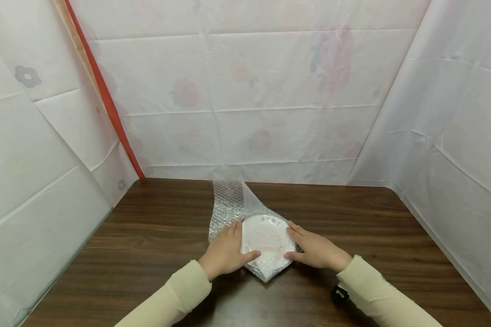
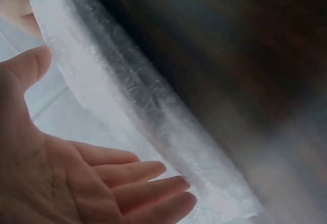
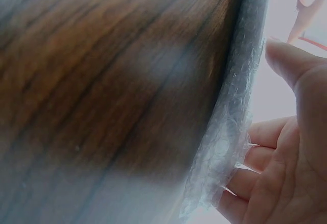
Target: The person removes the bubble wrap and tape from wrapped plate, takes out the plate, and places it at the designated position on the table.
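Observation:
A round white plate [image 1: 270,243] lies on the table with bubble wrap [image 1: 228,200] around it. One loose length of the wrap stretches off toward the back left, and a folded corner points at the near edge. My left hand [image 1: 225,252] rests along the plate's left side, thumb over the top and fingers extended. On the opposite side, my right hand [image 1: 316,249] touches the wrapped rim with its fingertips and thumb. Both wrist views show the wrapped edge [image 2: 148,96] beside straight, relaxed fingers [image 3: 245,180].
Dark wood-grain table [image 1: 159,227] lies under everything. White printed sheeting [image 1: 262,91] hangs behind and at both sides, with a red strip [image 1: 106,100] at the back left corner. A small black object [image 1: 339,294] sits by the right sleeve.

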`<state>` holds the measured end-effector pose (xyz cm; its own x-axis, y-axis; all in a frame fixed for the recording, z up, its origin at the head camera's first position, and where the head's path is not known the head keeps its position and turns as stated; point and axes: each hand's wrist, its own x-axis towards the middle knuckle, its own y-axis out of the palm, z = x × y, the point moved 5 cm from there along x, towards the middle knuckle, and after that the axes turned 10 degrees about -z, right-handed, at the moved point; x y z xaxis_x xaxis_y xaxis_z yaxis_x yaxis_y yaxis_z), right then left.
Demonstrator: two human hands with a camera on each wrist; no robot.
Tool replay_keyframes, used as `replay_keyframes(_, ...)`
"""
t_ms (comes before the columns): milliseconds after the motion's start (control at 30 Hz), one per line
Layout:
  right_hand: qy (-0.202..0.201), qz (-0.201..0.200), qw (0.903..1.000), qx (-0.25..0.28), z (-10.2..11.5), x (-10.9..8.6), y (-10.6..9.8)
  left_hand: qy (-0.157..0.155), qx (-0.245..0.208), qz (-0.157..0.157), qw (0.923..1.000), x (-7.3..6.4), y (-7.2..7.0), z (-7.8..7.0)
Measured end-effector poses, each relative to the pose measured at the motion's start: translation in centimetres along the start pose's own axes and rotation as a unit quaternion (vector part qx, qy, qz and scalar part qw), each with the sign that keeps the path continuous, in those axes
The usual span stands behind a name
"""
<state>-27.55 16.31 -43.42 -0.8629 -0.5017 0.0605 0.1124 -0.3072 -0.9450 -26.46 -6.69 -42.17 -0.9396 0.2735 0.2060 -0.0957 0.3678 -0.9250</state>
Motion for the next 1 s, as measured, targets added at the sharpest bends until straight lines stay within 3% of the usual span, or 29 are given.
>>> replay_keyframes(233,-0.004,-0.005,1.0000,-0.005,-0.1,0.0,-0.1,-0.026,-0.006,0.061,0.9978,-0.7,1.1,0.9)
replay_keyframes(367,-0.002,-0.005,1.0000,-0.003,-0.1,0.0,-0.1,-0.031,-0.010,0.081,0.9962,-0.5,1.4,1.2)
replay_keyframes(1000,-0.017,-0.036,0.9989,-0.024,0.3,0.2,-0.9,-0.020,-0.005,0.077,0.9968,-0.2,1.7,1.5)
